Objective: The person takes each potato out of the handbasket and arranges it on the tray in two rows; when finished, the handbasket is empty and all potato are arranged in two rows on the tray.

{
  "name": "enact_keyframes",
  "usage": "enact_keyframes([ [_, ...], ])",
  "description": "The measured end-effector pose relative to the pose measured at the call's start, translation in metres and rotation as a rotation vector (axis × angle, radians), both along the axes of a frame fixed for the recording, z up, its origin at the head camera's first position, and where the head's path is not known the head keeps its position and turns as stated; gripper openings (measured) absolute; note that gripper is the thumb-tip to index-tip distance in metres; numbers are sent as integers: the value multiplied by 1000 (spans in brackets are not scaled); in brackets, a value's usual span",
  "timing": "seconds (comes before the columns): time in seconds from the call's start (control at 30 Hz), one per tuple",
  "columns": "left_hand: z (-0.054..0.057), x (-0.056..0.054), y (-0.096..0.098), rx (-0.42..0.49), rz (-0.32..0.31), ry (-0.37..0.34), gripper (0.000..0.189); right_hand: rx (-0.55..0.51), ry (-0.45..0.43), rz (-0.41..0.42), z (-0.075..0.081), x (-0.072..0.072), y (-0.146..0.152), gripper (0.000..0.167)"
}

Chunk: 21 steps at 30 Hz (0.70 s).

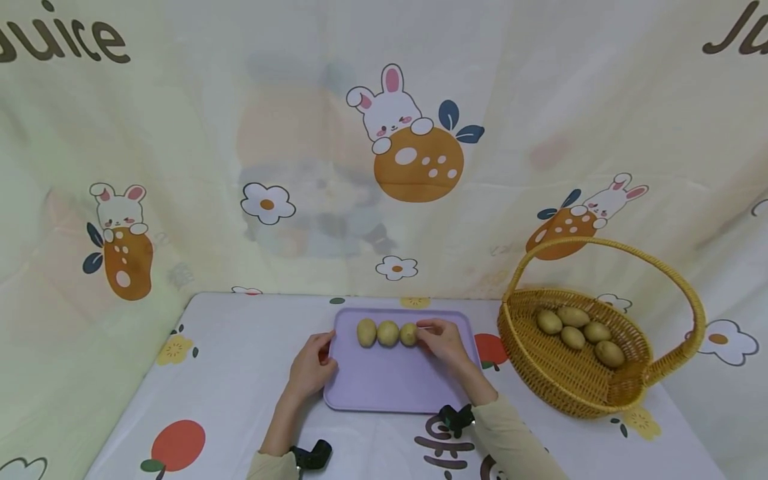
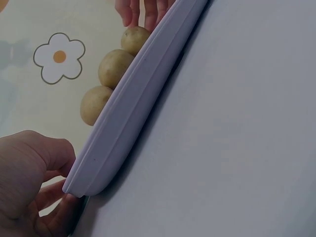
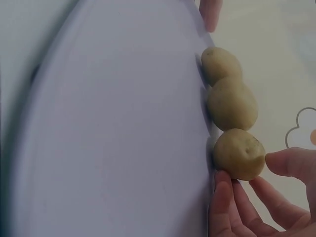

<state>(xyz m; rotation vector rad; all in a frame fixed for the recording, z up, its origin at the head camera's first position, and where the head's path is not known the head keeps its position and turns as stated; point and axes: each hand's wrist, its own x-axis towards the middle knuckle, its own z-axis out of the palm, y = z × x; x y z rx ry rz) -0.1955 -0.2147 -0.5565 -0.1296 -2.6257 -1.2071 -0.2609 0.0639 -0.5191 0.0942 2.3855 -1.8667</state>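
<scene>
Three potatoes stand in a row on the lilac tray (image 1: pixel 390 387): the left potato (image 1: pixel 367 333), the middle potato (image 1: pixel 388 333) and the right potato (image 1: pixel 408 335). My right hand (image 1: pixel 443 341) holds the right potato, thumb on one side and fingertips on the other, as the right wrist view shows at the right potato (image 3: pixel 239 154). At the tray's left edge my left hand (image 1: pixel 313 365) grips the rim, its thumb near the top and its fingers lower down, seen close in the left wrist view.
A yellow wicker basket (image 1: pixel 540 380) with a tall handle stands right of the tray, several potatoes (image 1: pixel 609 354) inside. A printed white cloth (image 1: pixel 240 373) covers the table. Behind it hangs a patterned curtain (image 1: pixel 198 133).
</scene>
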Motion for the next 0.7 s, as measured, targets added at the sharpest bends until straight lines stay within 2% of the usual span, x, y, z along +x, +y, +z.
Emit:
enact_keyframes([
  [0.7,1,0,0,6,4,-5,57,23,-21,-2,3,-2,3,28],
])
